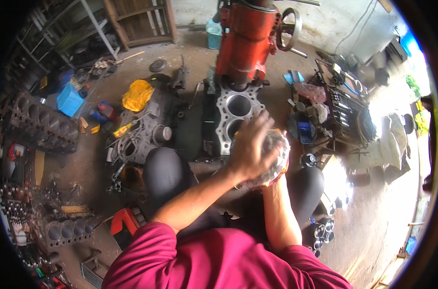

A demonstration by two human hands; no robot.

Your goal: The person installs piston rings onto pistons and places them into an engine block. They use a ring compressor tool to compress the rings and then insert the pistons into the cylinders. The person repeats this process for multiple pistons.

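My left hand (250, 151) is blurred by motion, its fingers stretched out flat across the near-left side of a rounded whitish-grey bundle (278, 150). The bundle looks like crumpled cloth, with orange-red along its rim. My right hand (279, 179) supports it from beneath and the right side, most of its fingers hidden. Just beyond both hands lies a grey metal engine block (222, 123) with large round bores; the nearer bore is partly covered by my left hand. A red machine column (245, 43) with a handwheel (290, 30) stands over the block's far end.
On the left are a second engine casting (151, 113) with a yellow cloth (137, 95) and a blue bin (69, 100). To the right, a tool rack (341, 103) holds several tools. Metal cylinders (320, 232) stand beside my right elbow; a red-and-black case (125, 224) lies near my left.
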